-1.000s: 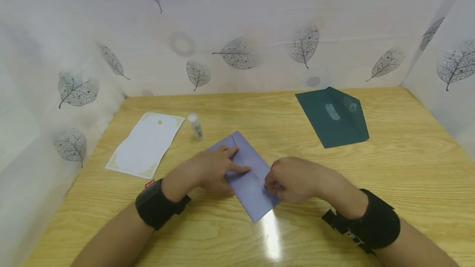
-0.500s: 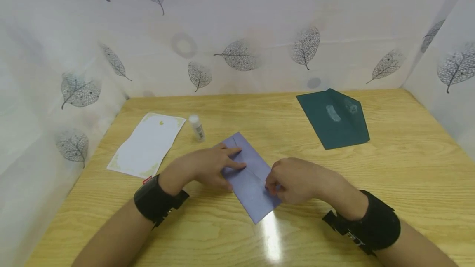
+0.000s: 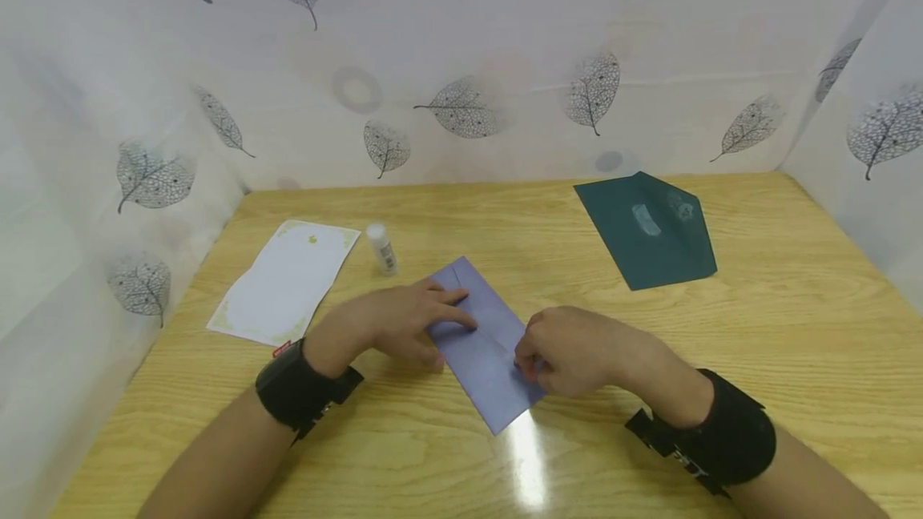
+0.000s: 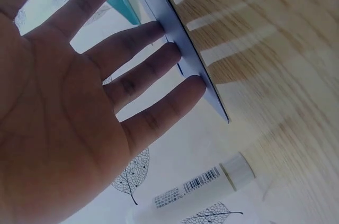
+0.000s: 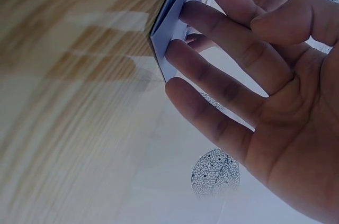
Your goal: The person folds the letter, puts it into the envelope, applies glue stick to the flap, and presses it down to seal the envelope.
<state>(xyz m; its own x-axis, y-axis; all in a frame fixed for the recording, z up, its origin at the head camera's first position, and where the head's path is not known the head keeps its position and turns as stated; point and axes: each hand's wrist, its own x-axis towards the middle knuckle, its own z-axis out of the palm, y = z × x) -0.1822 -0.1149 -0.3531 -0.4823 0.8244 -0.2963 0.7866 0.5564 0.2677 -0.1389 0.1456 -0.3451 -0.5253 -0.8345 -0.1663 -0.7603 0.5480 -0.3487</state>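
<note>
On my feed, one lavender envelope (image 3: pixel 486 363) lies flat and aslant on the wood-grain table (image 3: pixel 779 287), between two hands. I see the left hand (image 3: pixel 404 323) with fingers straight and spread, fingertips on the paper, which I take as steadying it. The right hand (image 3: pixel 577 351) has fingers loosely bent, at least three tips meeting the near end by the seam, probably pressing it down; I see nothing pinched. I count two envelopes in all: the second, a dark green envelope (image 3: pixel 642 243), lies open-flapped at far right, apparently out of the way. One gold-cornered white sheet (image 3: pixel 281 287) and one capped glue stick (image 3: pixel 382 249) sit left, presumably within reach.
</note>
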